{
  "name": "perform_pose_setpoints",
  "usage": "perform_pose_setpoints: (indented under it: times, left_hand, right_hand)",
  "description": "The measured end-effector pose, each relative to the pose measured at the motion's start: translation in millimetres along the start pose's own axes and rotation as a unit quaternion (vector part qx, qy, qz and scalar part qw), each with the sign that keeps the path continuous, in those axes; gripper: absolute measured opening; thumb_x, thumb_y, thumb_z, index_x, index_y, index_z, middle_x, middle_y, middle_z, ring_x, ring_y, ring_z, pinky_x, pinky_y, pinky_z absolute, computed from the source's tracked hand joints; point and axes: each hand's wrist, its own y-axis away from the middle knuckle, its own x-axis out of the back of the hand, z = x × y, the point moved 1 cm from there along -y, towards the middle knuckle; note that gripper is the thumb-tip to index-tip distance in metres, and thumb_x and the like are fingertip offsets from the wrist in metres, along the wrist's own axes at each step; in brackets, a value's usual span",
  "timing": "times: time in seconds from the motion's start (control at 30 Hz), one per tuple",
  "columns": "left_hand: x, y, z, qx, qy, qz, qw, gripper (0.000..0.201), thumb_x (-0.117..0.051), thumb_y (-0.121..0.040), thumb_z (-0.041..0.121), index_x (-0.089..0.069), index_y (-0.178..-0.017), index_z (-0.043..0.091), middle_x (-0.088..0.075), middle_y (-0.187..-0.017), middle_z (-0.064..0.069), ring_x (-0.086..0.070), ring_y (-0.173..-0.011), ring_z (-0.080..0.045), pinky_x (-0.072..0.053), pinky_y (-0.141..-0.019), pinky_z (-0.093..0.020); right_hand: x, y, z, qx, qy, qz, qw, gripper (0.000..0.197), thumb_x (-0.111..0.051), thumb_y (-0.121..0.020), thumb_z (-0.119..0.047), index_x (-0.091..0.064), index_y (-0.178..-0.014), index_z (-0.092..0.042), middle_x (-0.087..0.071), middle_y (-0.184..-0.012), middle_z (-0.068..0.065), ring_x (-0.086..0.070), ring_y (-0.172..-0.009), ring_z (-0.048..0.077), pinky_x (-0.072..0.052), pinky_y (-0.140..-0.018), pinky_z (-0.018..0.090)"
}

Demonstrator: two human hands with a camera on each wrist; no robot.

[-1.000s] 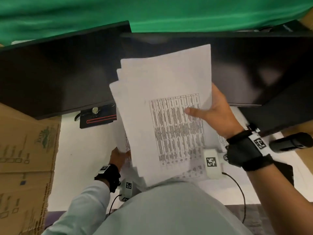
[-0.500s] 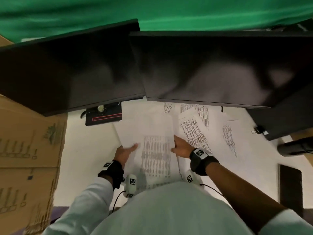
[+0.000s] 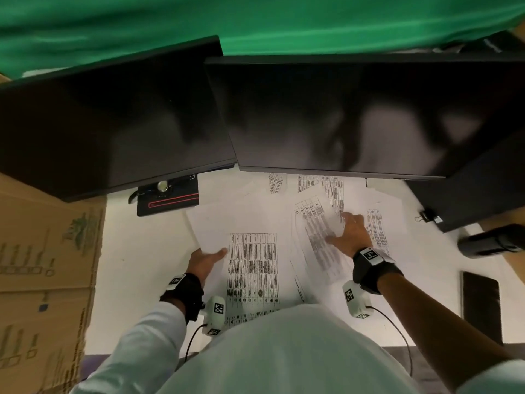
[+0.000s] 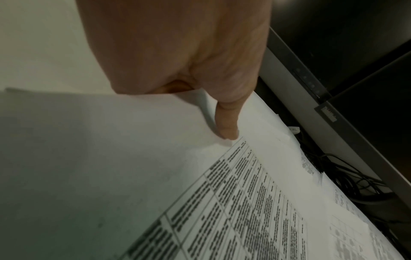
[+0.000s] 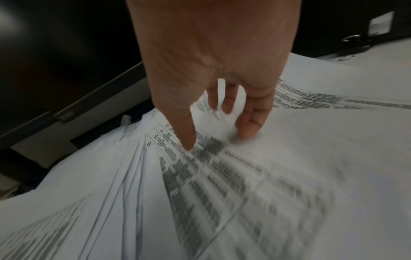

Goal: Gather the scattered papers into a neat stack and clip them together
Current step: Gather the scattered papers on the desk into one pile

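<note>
Nearest you, the stack (image 3: 252, 268) lies flat on the white counter (image 3: 136, 251), its long axis running away from you toward the monitors and its table of print starting at the far end. Your left hand (image 3: 203, 261) holds the stack's left edge: the thumb lies on top of the sheet and the fingers are tucked under the paper, so the grip is closed on that edge. In the left wrist view your thumb (image 4: 227, 123) presses down just short of the corner of the printed table.

Just right of the stack, a second batch of papers (image 3: 321, 245) lies fanned and skewed, its long axis tilted so the far end leans left. Your right hand (image 3: 350, 236) rests on it with fingers spread and nearly straight, a wide, flat grip that closes round nothing. The right wrist view shows the fingertips (image 5: 246, 133) touching the top sheet, with the edges of several sheets splayed out to the left.

Farther on, more loose sheets (image 3: 321, 186) lie partly under the right monitor (image 3: 355, 115), and another sheet (image 3: 377, 231) sits right of your right hand. A black binder clip (image 3: 426, 216) lies on the counter well off to the right, near a dark box. The left monitor (image 3: 108, 129) stands over a black base with a red line.
</note>
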Motion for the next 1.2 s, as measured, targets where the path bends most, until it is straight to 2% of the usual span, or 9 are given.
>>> perform_pose_setpoints:
  times: [0.1, 0.23, 0.33, 0.43, 0.53, 0.7, 0.87, 0.97, 1.2]
  left_hand:
    - [-5.9, 6.5, 3.2, -0.015, 0.007, 0.009, 1.000, 0.032, -0.080, -0.078, 0.007, -0.068, -0.107, 0.005, -0.070, -0.101, -0.009, -0.064, -0.096, -0.022, -0.046, -0.093, -0.032]
    - [-6.0, 5.7, 2.7, -0.023, 0.000, 0.011, 1.000, 0.032, -0.079, -0.078, 0.007, -0.067, -0.108, 0.003, -0.069, -0.102, -0.009, -0.063, -0.098, -0.023, -0.044, -0.092, -0.030]
    - [-5.3, 4.8, 1.8, -0.023, -0.003, 0.009, 1.000, 0.031, -0.079, -0.079, 0.007, -0.066, -0.107, 0.005, -0.069, -0.104, -0.009, -0.062, -0.099, -0.022, -0.043, -0.090, -0.029]
    - [-3.9, 3.2, 0.1, -0.018, -0.001, 0.008, 1.000, 0.031, -0.079, -0.078, 0.007, -0.067, -0.107, 0.006, -0.070, -0.106, -0.009, -0.063, -0.101, -0.024, -0.043, -0.092, -0.030]
    - [-3.3, 1.8, -1.5, -0.020, 0.000, 0.006, 1.000, 0.032, -0.080, -0.078, 0.007, -0.067, -0.108, 0.007, -0.070, -0.106, -0.009, -0.064, -0.103, -0.024, -0.043, -0.093, -0.031]
    - [-3.6, 0.9, -1.4, -0.024, -0.006, 0.003, 1.000, 0.029, -0.080, -0.078, 0.009, -0.067, -0.104, 0.009, -0.071, -0.105, -0.008, -0.064, -0.103, -0.025, -0.044, -0.094, -0.033]
    - [-3.7, 1.5, -2.4, -0.023, -0.001, 0.002, 1.000, 0.029, -0.079, -0.079, 0.009, -0.067, -0.105, 0.010, -0.070, -0.105, -0.008, -0.063, -0.102, -0.025, -0.043, -0.094, -0.032]
    - [-3.9, 2.3, -2.3, -0.027, 0.003, 0.003, 1.000, 0.031, -0.080, -0.078, 0.008, -0.067, -0.106, 0.010, -0.070, -0.105, -0.008, -0.063, -0.102, -0.025, -0.044, -0.095, -0.032]
    - [-3.1, -0.6, -5.2, -0.030, 0.007, 0.003, 1.000, 0.029, -0.079, -0.078, 0.007, -0.067, -0.104, 0.011, -0.071, -0.106, -0.008, -0.065, -0.105, -0.026, -0.046, -0.095, -0.035]
  right_hand:
    - [-9.0, 2.5, -1.0, -0.015, -0.059, -0.059, 0.996, 0.067, -0.082, -0.074, -0.026, -0.043, -0.128, -0.015, -0.064, -0.108, 0.008, -0.061, -0.100, 0.025, -0.046, -0.083, 0.028]
    - [-11.6, 1.5, 0.1, 0.020, 0.054, -0.071, 0.996, 0.033, -0.070, -0.085, -0.035, -0.068, -0.103, -0.008, -0.061, -0.088, 0.004, -0.060, -0.086, 0.022, -0.040, -0.063, 0.023]
    - [-2.9, -4.2, 13.9, 0.010, 0.048, -0.003, 0.999, 0.038, -0.066, -0.086, -0.039, -0.068, -0.103, -0.005, -0.062, -0.100, 0.010, -0.058, -0.097, 0.030, -0.044, -0.080, 0.030]
    - [15.2, -7.0, 28.5, -0.024, 0.063, 0.106, 0.992, 0.048, -0.063, -0.089, -0.036, -0.061, -0.121, 0.000, -0.048, -0.127, 0.027, -0.047, -0.117, 0.043, -0.041, -0.100, 0.044]
    - [29.8, -7.9, 32.7, -0.050, 0.002, 0.138, 0.989, 0.049, -0.064, -0.089, -0.032, -0.059, -0.123, 0.004, -0.040, -0.137, 0.025, -0.041, -0.124, 0.044, -0.038, -0.108, 0.047]
    - [38.5, -0.1, 15.8, -0.018, -0.129, 0.082, 0.988, 0.038, -0.066, -0.090, -0.025, -0.059, -0.117, 0.001, -0.060, -0.108, 0.010, -0.057, -0.108, 0.031, -0.040, -0.084, 0.028]
    - [38.8, -4.2, 10.4, -0.013, -0.209, 0.014, 0.978, 0.064, -0.081, -0.076, -0.017, -0.044, -0.128, -0.013, -0.066, -0.106, 0.004, -0.062, -0.098, 0.024, -0.046, -0.092, 0.033]
    - [37.1, -5.3, 9.3, 0.001, -0.149, -0.028, 0.988, 0.046, -0.077, -0.080, -0.024, -0.062, -0.120, -0.006, -0.070, -0.109, 0.011, -0.064, -0.103, 0.029, -0.048, -0.088, 0.033]
    - [56.0, 2.3, 31.8, 0.031, 0.018, 0.105, 0.994, 0.052, -0.058, -0.091, -0.046, -0.055, -0.102, 0.004, -0.059, -0.098, 0.017, -0.058, -0.085, 0.032, -0.038, -0.070, 0.029]
